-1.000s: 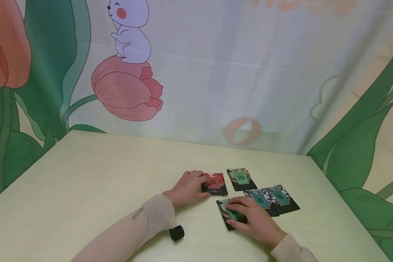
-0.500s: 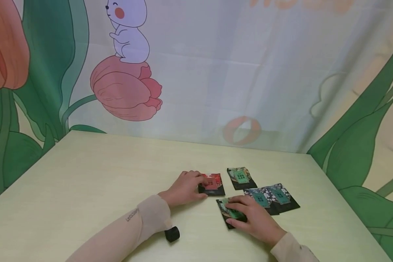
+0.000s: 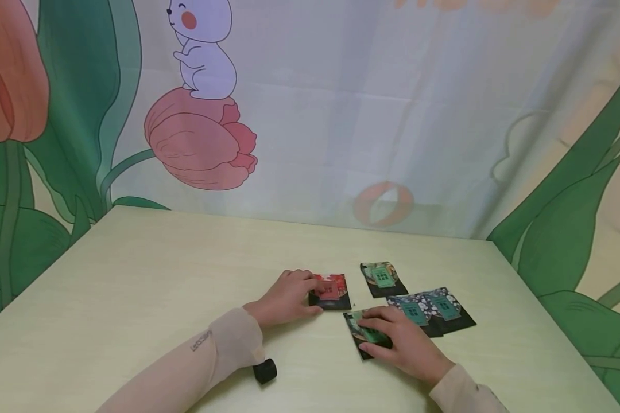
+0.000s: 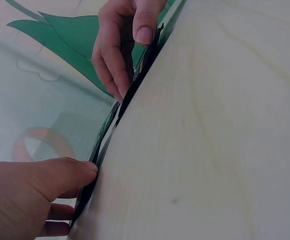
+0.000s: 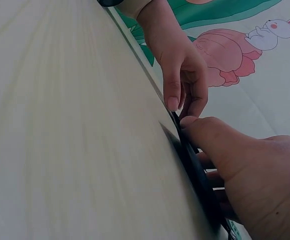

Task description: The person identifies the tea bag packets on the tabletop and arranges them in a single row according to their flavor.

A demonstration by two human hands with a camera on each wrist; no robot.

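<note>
In the head view my left hand rests on a red and black flat packet, index finger on its label and thumb by its near left corner. My right hand lies over a green and black packet, fingers spread on top and thumb at its lower side. Both packets lie flat on the table. The left wrist view has the left thumb at a dark packet edge. In the right wrist view the right thumb touches the dark edge of a packet.
Behind the right hand lies another green packet. To its right, two blue floral packets overlap side by side. A black wrist strap piece shows under the left cuff. A printed curtain hangs along the table's far edge.
My left hand has slid a little to the left with the red packet under its fingers, widening the gap to the green packets. The right hand stays on its green packet.
</note>
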